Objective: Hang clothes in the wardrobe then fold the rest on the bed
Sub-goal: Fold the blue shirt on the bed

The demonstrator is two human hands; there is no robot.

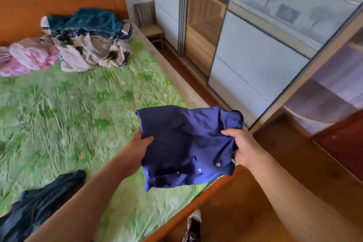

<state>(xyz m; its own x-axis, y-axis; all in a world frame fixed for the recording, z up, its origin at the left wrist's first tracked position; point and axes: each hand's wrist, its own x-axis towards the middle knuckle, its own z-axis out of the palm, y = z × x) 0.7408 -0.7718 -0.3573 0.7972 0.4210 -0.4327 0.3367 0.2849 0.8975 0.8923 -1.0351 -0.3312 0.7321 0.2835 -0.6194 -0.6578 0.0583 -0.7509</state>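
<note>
While the bed (78,104) takes up most of the view, its green cover lies creased and uneven. A folded item set down on it may tilt or loosen.

Wardrobe (255,55): stands on the right, across a strip of floor, with one section open onto shelves. No rail or hanger shows, so whether the hanging is done cannot be confirmed.

Pile (88,45): heaped unfolded at the head of the bed, beside a pink bundle (29,57). Much of the folding appears outstanding.

Dark garment (39,202): sprawls on the bed's near corner under the left forearm. Risk: that arm could drag it off the edge.

Blue shirt (186,147): held in the air over the bed's wardrobe-side edge, partly above bare floor. It looks roughly folded into a slack rectangle, its lower corner drooping.

Left hand (137,149): grips the shirt's left edge, thumb on top, the rest hidden beneath.

Right hand (241,149): grips the right edge likewise, thumb on top and fingers (238,153) curled under.

Findings:
- Only the two side edges are held and the middle is unsupported, so the layers may slide apart and undo the fold.
- If either grip slackens here, the shirt probably drops to the floor and not the bed.
- The picture is blurred, which suggests quick movement and raises both risks.

Small item on the floor (193,226): lies near the feet and cannot be identified. It is a possible trip hazard.
</note>
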